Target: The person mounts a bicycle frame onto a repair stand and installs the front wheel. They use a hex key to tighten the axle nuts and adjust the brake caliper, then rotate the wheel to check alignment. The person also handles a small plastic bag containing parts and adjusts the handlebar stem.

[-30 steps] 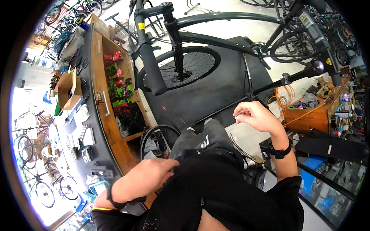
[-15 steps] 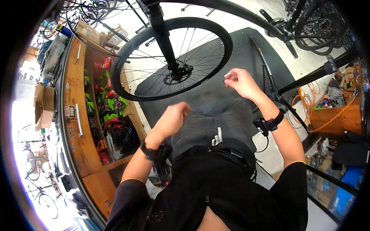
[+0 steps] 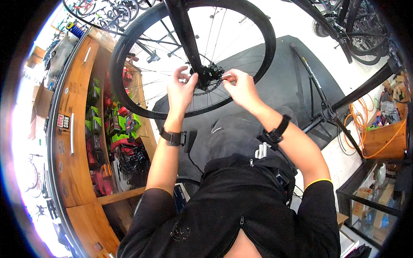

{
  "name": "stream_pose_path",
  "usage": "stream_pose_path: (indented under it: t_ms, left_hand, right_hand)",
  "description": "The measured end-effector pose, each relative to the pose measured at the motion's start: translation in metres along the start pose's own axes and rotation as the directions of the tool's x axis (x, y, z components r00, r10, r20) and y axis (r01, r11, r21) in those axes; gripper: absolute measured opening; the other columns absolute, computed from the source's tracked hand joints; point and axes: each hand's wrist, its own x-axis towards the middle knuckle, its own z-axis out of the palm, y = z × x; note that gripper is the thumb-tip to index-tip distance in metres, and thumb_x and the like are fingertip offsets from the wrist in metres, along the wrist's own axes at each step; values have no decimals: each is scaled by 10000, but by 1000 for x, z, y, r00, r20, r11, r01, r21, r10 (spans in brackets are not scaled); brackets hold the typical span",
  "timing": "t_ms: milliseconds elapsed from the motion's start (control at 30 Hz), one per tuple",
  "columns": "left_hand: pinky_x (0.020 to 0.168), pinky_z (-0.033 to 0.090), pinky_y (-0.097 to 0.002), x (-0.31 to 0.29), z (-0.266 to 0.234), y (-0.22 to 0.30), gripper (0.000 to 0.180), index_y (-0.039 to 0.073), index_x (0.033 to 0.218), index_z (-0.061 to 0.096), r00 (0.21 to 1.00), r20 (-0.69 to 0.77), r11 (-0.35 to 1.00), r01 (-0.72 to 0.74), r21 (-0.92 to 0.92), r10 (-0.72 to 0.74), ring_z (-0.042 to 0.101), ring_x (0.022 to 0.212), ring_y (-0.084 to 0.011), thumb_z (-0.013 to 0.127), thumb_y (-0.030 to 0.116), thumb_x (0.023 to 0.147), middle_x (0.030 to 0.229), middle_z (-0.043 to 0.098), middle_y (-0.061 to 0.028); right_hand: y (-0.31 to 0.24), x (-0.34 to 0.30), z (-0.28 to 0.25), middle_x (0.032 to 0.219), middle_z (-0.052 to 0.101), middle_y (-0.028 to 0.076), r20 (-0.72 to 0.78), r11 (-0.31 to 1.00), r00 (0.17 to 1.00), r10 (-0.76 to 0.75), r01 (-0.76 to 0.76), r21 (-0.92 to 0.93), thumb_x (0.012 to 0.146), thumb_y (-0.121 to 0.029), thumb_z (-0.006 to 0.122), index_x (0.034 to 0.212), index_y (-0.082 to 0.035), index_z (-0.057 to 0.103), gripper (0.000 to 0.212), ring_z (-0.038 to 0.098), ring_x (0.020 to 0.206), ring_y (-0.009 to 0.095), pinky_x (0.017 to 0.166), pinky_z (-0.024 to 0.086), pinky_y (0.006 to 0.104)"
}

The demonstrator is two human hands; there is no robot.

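The front wheel hub (image 3: 211, 72), a dark cluster of metal, sits at upper centre of the frame, at the lower end of a smooth, matte black fork leg (image 3: 183, 36). A thin, round brake rotor (image 3: 208, 90) shows just below it. Fine, straight spokes (image 3: 147, 71) fan out to a broad, black rubber tyre (image 3: 267, 47). The right hand (image 3: 243, 89), just right of the hub, pinches a slim, pale piece (image 3: 226, 77) between thumb and fingertips; its exact form is too small to tell. The left hand (image 3: 180, 92), left of the hub, has its thumb and curled fingers parted; whether it touches the metal cannot be told. Each wrist wears a black strap with a boxy module. Beneath the wheel lies a flat, dark grey mat (image 3: 279, 92) with angled corners. To the right, a tubular black stand (image 3: 357, 88) slants across, near loops of slender orange hose (image 3: 360, 122). On the left, a grained wooden cabinet (image 3: 81, 172) with straight metal handles holds green-and-black boxes (image 3: 114, 125). A glass-sided case (image 3: 372, 202) with black edges fills the lower right.
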Motion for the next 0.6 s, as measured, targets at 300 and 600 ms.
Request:
stream_pose_path:
  t_ms: [300, 600]
  left_hand:
    - [666, 466, -242, 45, 7, -6, 237, -20, 991, 701, 941, 331, 980, 120, -157, -63, 598, 734, -78, 723, 182, 869, 821, 691, -25]
    - [639, 468, -228, 61, 16, -12, 204, -40, 986, 689, 892, 453, 953, 127, -275, 11, 584, 708, -68, 699, 131, 876, 811, 671, -24]
  right_hand:
    - [-1, -1, 46, 802, 691, 142, -175, 1000, 984, 28, -29, -6, 800, -54, 694, 927, -15, 624, 149, 706, 785, 287, 696, 541, 344]
    - [9, 3, 67, 805, 656, 122, -329, 976, 919, -216, 197, -92, 781, -48, 698, 912, -44, 576, 179, 663, 692, 324, 607, 521, 401]
